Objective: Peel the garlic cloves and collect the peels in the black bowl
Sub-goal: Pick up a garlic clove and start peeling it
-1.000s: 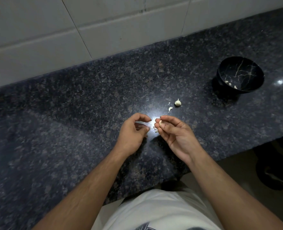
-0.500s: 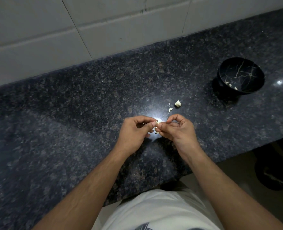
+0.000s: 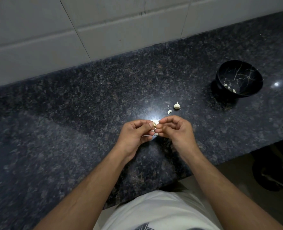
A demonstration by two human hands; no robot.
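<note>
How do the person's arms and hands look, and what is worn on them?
Both forearms are bare up to the frame's edge: no sleeves, watch, bracelets or gloves show. The left hand and right hand carry no visible rings. The nails look short. A white garment with a dark print covers the torso.

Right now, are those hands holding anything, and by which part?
Both hands pinch one garlic clove: left hand and right hand each grip an opposite end with fingertips.
</note>
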